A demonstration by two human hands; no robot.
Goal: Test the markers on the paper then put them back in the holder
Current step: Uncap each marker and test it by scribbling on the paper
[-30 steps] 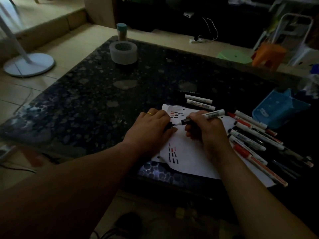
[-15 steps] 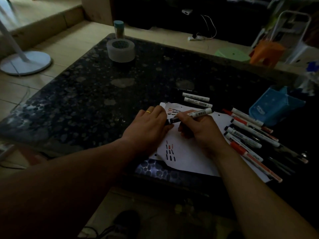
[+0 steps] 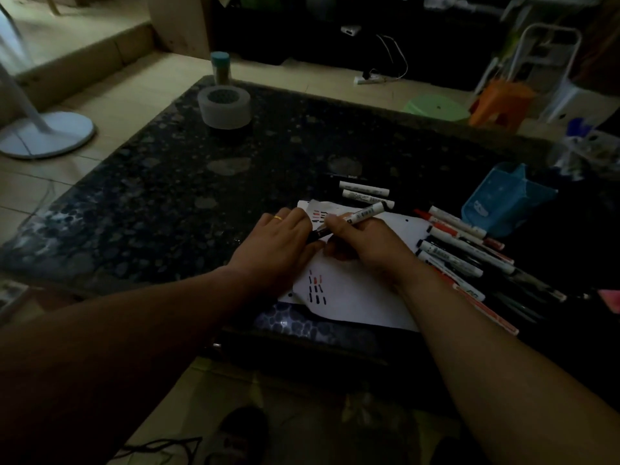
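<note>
Fingers, right hand: the fingers (image 3: 339,223) of the right hand (image 3: 367,251) were curled round a white marker (image 3: 364,214), grasping it by the lower barrel.
Fingers, left hand: the left hand (image 3: 278,245) lay palm down on the paper's 9 o'clock edge, a gold ring (image 3: 277,217) on one finger; the marker's dark end met its thumb side, and I cannot tell whether thumb and finger pinched that end or simply rested there.
Held marker: slanted, dark end low toward 8 o'clock and butt end raised toward 2 o'clock, over the upper part of the paper.
Paper: a white sheet (image 3: 355,293) lay under both hands, overhanging the table's near edge, with short black and red test dashes (image 3: 317,286) at its 7 o'clock corner and more at 11 o'clock.
Loose markers: a row of red and black markers (image 3: 453,255) lay side by side at 3 o'clock of the paper, some resting on its edge; two white-barrelled ones (image 3: 364,188) lay just beyond it at 12 o'clock.
Holder: a blue holder (image 3: 503,203) lay tipped over at 2 o'clock, just beside the row's far ends.
Table: dark speckled stone (image 3: 167,182).
Far corner: a grey ring-shaped roll (image 3: 224,107) sat at 11 o'clock, well apart from the paper.
Floor: a white fan base (image 3: 47,134) stood at 10 o'clock; green (image 3: 436,107) and orange (image 3: 500,102) stools stood at 1 o'clock.
</note>
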